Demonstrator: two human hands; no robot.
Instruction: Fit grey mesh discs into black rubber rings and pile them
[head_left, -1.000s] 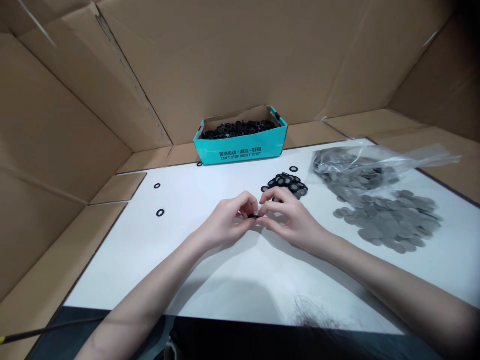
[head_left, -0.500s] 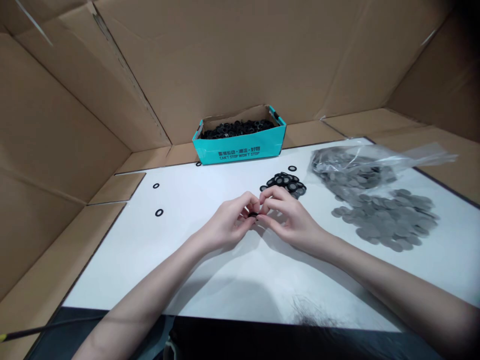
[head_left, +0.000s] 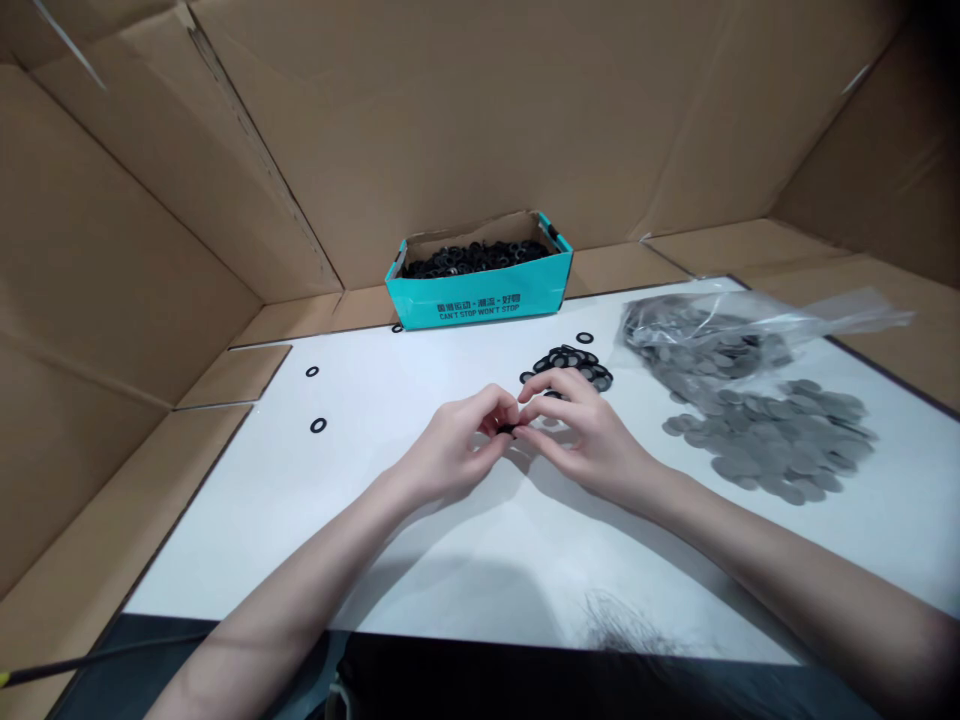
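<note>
Between my fingertips, just above the white tabletop [head_left: 420, 590], is a small black ring [head_left: 508, 429], mostly covered by the fingers. My left hand [head_left: 465, 445] pinches it from the left, thumb below and fingers curled over. From the right, my right hand [head_left: 577, 430] grips the ring's other side with thumb and fingers. Whether a disc sits inside the ring cannot be made out. Right behind my right hand lies a pile of black rings with grey mesh discs in them [head_left: 562, 360], partly hidden by the fingers.
A turquoise box [head_left: 480, 308] full of black rings stands at the back. Loose grey discs [head_left: 787, 440] are heaped on the right, beside a clear plastic bag [head_left: 705, 335] of discs. Single rings [head_left: 318, 425] lie at the left. Cardboard walls [head_left: 495, 110] enclose the table.
My right hand's fingers have shifted slightly and spread a little, showing more of the pile behind them. The ring stays in about the same place, and my left hand has hardly moved.
</note>
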